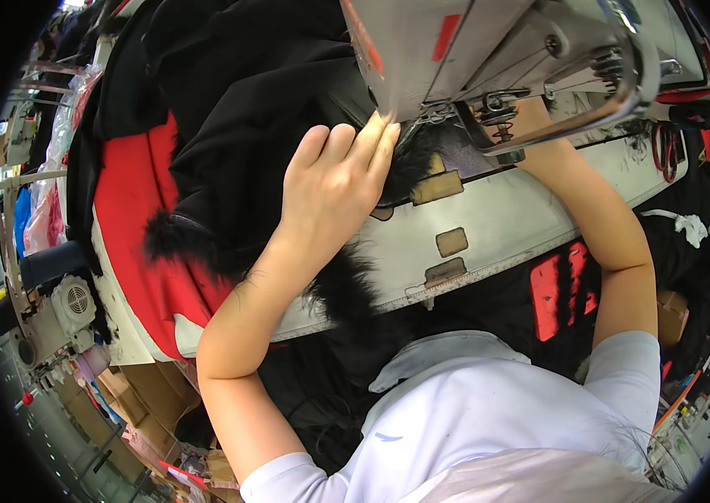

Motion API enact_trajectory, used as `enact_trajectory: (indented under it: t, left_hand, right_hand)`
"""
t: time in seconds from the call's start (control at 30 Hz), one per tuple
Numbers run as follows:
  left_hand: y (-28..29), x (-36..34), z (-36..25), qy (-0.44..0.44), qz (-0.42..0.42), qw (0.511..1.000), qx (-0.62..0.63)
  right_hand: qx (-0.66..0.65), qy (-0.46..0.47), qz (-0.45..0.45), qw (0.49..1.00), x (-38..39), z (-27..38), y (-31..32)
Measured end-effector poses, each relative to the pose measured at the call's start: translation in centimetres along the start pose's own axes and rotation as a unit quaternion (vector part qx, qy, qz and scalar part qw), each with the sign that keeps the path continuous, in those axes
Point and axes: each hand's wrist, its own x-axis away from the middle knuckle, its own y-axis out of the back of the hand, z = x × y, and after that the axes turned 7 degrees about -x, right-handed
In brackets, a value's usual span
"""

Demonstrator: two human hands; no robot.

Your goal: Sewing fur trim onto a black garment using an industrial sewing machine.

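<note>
A sewing machine (422, 59) with a grey-white head stands at the top of the view. My left hand (334, 180) is at the left of its needle area, its index and middle fingers held together on a black fur-trimmed garment (246, 142), with the other fingers curled. The thumb is out of sight beneath. Black fur trim (413, 163) lies under the machine head, and another tuft hangs below my left wrist. Behind the machine's parts, my right hand (532, 126) reaches in at the right of the needle area; its fingers are hidden.
Red fabric (133, 201) drapes over the left of the white machine table (405, 277). A ruler strip runs along the near edge. Red-handled scissors (666, 151) lie at the right end. Dark cloth with a red patch (557, 293) hangs below the table, and cardboard (141, 394) stands lower left.
</note>
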Motion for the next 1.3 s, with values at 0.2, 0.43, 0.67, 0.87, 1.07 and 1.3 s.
enact_trajectory:
  t: [0.2, 0.43, 0.67, 0.87, 1.07, 1.3]
  left_hand:
    - [-0.2, 0.0, -0.3, -0.003, 0.008, 1.0, -0.015]
    - [-0.9, -0.2, -0.2, 0.004, -0.03, 0.999, -0.022]
    - [-0.7, 0.1, -0.5, 0.009, -0.061, 0.998, -0.021]
    - [-0.6, 0.5, -0.9, 0.063, -0.067, 0.996, -0.01]
    - [-0.2, 0.1, -1.7, 0.031, -0.022, 0.998, -0.047]
    - [0.3, 0.4, -1.2, 0.021, 0.032, 0.998, -0.042]
  right_hand:
    - [0.002, -0.028, 0.009, 1.0, 1.6, -1.4, -2.7]
    - [0.002, -0.032, 0.003, 0.999, 0.9, -1.0, -2.0]
    - [0.041, -0.031, 0.001, 0.999, 0.4, 0.2, -0.1]
    - [0.084, -0.001, -0.03, 0.996, -0.5, 0.4, 0.2]
    - [0.046, -0.064, -0.021, 0.997, 1.5, -1.9, -2.0]
    - [-0.002, -0.048, -0.085, 0.995, 0.0, -0.4, 0.7]
